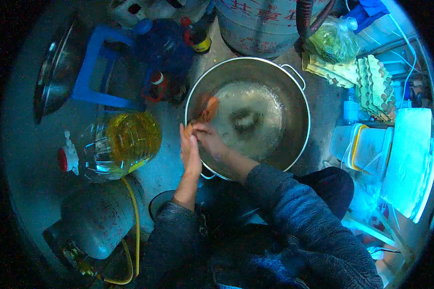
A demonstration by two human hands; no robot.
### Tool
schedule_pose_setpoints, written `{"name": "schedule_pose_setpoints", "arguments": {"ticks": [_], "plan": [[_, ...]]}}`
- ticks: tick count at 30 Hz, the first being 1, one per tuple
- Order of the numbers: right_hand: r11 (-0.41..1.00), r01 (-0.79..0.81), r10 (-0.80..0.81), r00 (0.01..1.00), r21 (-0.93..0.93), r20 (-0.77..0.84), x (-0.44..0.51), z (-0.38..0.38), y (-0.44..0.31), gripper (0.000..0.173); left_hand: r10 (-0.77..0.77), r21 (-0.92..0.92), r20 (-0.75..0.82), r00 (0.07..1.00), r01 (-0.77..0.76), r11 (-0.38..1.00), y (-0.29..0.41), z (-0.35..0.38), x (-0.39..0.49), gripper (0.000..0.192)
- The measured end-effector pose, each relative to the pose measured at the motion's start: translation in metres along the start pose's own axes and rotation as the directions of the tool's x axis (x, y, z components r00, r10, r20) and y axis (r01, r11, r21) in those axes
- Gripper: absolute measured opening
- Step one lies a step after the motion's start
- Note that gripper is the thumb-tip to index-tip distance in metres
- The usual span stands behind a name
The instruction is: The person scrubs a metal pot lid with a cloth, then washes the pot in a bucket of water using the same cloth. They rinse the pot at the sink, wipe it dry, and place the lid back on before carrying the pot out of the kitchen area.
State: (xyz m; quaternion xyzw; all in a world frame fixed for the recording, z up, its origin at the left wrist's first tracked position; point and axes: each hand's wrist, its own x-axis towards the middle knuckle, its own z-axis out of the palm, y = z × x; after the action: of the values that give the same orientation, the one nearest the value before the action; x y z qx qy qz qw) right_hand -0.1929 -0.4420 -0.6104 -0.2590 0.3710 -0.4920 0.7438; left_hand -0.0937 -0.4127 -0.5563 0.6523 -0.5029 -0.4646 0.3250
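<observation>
A long orange piece (pixel 212 107), carrot-like but blurred, slants over the left inner side of a wide metal pot (pixel 296 146). My left hand (pixel 190 153) is at its near end, by the pot's left rim, with the thumb and fingers about it. My right hand (pixel 211 141) reaches in from the right, its blurred fingertips against the same end. Whether the right hand also holds a small tool is hidden. Inside the pot, the pale round bottom shows a dark patch near the middle.
Left stand an oil jug (pixel 133 141), a gas cylinder (pixel 97 216) with a yellow hose (pixel 135 224), and a blue stool (pixel 85 79). Behind the pot is a large metal drum (pixel 260 25). Egg trays (pixel 374 85), bagged greens (pixel 334 41) and plastic tubs (pixel 363 144) line the right.
</observation>
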Motion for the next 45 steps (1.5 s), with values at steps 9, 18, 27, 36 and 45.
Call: {"name": "schedule_pose_setpoints", "arguments": {"ticks": [9,18,27,36,45], "plan": [[0.304,-0.232,0.542,0.84,-0.924,-0.032,-0.141,-0.047,-0.06,0.05,0.148,0.371,-0.241,0.959,-0.05,0.927,-0.003,0.029,0.006,0.051],[-0.786,0.515,0.396,0.844,-0.341,0.363,-0.106,-0.223,-0.197,0.013,0.2,0.547,-0.255,0.946,-0.029,0.837,0.009,0.028,0.009,0.063],[-0.092,-0.08,0.12,0.989,-0.993,-0.091,0.037,-0.248,-0.157,0.041,0.1,0.493,-0.211,0.972,0.018,0.87,0.002,0.024,0.01,0.064],[0.972,-0.226,0.102,0.642,-0.061,-0.76,-0.049,-0.284,-0.026,0.035,-0.019,0.456,-0.209,0.978,0.114,0.883,0.003,0.025,0.012,0.061],[0.883,-0.433,0.47,0.792,0.183,-0.39,-0.076,-0.138,0.057,0.03,0.059,0.468,-0.216,0.975,0.05,0.882,-0.002,0.027,0.012,0.062]]}}
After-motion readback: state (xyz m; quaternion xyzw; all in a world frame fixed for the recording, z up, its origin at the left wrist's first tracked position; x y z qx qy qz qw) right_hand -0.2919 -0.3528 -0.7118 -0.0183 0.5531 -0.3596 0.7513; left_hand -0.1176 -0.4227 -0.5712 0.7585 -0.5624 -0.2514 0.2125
